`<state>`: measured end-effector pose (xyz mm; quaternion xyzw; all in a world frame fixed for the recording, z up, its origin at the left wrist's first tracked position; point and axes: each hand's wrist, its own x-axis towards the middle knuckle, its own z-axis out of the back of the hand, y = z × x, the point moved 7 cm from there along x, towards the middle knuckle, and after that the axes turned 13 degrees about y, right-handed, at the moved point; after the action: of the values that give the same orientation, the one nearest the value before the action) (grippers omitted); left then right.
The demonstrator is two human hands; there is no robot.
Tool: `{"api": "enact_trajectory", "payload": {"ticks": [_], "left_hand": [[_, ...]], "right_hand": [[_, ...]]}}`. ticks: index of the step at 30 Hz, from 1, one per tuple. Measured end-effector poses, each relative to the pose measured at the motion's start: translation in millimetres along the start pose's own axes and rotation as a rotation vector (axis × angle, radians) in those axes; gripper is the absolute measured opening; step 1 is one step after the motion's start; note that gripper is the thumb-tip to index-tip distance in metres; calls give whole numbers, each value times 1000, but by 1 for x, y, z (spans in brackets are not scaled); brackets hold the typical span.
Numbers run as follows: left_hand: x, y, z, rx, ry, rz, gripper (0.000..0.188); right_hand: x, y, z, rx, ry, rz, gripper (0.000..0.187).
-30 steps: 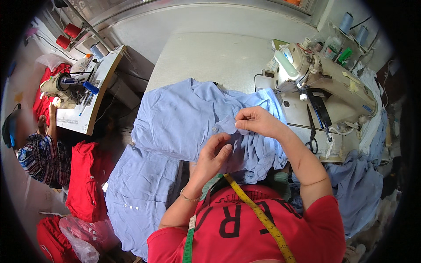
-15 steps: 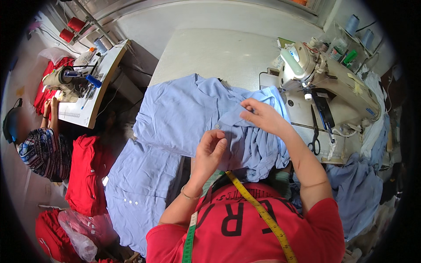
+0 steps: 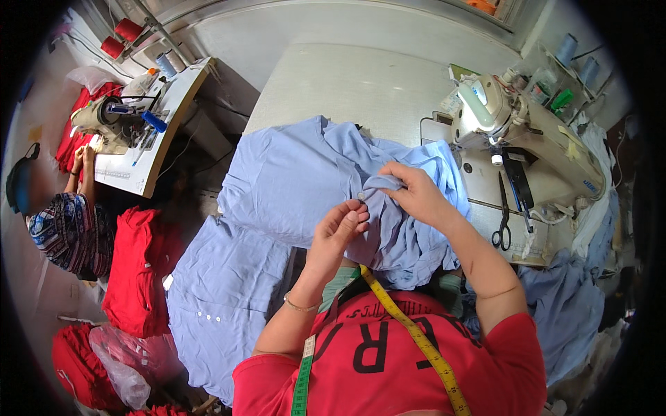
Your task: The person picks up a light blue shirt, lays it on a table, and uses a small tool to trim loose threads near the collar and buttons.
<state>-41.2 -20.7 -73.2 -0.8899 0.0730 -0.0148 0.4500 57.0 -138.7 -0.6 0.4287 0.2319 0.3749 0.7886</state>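
Observation:
A light blue shirt point(image 3: 288, 163) lies spread over the table and hangs off its near edge, gathered in folds on the right. Between thumb and fingers, my right hand point(image 3: 420, 197) pinches a raised fold of this shirt. My left hand point(image 3: 336, 232) is closed just left of it, fingertips at the shirt's edge. Right above those fingertips shows a small pale button point(image 3: 361, 197). The fabric between the left fingers is partly hidden.
A sewing machine point(image 3: 548, 142) stands on the right, with black scissors point(image 3: 502, 215) beside it. More blue garments point(image 3: 225, 305) hang at the left. Further left, another person point(image 3: 69, 229) works at a second machine point(image 3: 104, 121) near red garments point(image 3: 135, 277). A tape measure point(image 3: 416, 340) hangs over my chest.
My right hand has closed on the shirt fabric and lifted a fold. My left fingers have moved slightly right and come together at the shirt's edge by the button. The whole view has shifted slightly.

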Motion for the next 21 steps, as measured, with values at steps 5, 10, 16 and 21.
{"api": "enact_trajectory", "payload": {"ticks": [5, 10, 16, 21], "left_hand": [[10, 3, -21, -266, 22, 14, 32], [26, 0, -8, 4, -6, -8, 18], [43, -48, 0, 122, -204, -154, 22], [85, -168, -57, 246, 24, -411, 15]], "right_hand": [[-40, 46, -24, -580, -120, 435, 32], [-55, 44, -64, -857, 2, 359, 19], [-59, 36, -56, -497, -32, 343, 36], [-19, 62, -35, -215, -122, 335, 66]]}}
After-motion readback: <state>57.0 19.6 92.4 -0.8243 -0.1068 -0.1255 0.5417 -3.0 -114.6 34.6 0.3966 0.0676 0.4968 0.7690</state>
